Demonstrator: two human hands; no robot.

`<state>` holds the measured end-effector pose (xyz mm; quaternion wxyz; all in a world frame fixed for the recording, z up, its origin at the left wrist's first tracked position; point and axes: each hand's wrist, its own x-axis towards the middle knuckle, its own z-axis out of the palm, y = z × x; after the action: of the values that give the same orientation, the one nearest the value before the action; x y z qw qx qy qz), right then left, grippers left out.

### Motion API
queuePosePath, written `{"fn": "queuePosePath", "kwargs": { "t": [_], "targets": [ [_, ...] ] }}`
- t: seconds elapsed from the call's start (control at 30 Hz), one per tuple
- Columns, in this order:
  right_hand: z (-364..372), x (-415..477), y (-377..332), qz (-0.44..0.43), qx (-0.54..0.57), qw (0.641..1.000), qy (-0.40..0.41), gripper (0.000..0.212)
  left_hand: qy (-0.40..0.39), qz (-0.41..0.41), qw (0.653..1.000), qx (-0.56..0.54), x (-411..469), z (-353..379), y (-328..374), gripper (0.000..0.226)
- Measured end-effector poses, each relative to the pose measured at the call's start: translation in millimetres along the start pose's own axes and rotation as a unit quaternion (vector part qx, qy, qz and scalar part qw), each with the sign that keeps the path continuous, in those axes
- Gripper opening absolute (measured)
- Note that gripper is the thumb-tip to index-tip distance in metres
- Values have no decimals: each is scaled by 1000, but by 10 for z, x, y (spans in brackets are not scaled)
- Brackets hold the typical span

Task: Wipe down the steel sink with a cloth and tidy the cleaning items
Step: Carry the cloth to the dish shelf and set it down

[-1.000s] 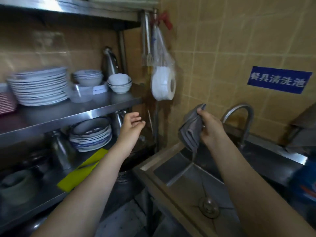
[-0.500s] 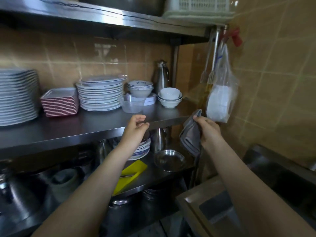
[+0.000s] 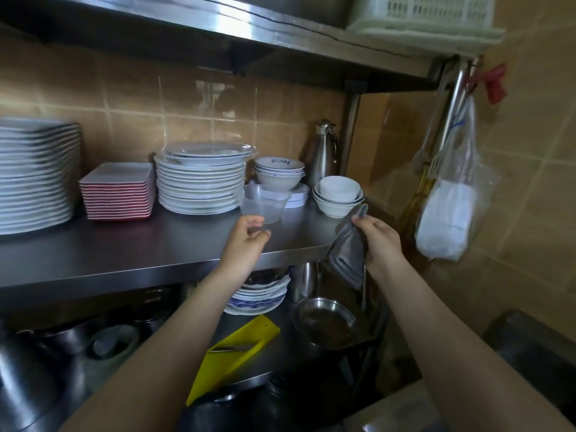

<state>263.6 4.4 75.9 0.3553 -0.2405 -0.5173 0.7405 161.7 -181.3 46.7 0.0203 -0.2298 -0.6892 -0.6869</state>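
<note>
Gripping a grey cloth near its top corner, the right hand was raised at the middle right of the frame, its fingers and thumb closed round the fabric. The cloth hung down in loose folds in front of the right end of a steel shelf, its top corner just below a nest of white bowls. The left hand was at the centre of the frame, in front of the shelf's front edge, its fingers loosely curled and holding nothing, just below a clear plastic tub. Behind the tub stood a stack of white plates, with red-edged square plates to its left. A plastic bag hung at the right against the tiled wall. On the lower shelf, a yellow cutting board lay beside a steel bowl.
</note>
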Motion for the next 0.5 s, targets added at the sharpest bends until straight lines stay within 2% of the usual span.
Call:
{"fn": "queuePosePath", "kwargs": {
  "t": [0.27, 0.37, 0.5],
  "targets": [
    [27, 986, 83, -16, -1, 1000, -25, 7, 13, 1, 1000, 5, 775, 547, -252, 26],
    [6, 1408, 122, -25, -22, 999, -30, 14, -5, -11, 1000, -5, 1088, 871, -312, 25],
    [-32, 1806, 169, -64, -65, 996, -22, 27, -70, -32, 996, -53, 1391, 1280, -359, 18]
  ]
}}
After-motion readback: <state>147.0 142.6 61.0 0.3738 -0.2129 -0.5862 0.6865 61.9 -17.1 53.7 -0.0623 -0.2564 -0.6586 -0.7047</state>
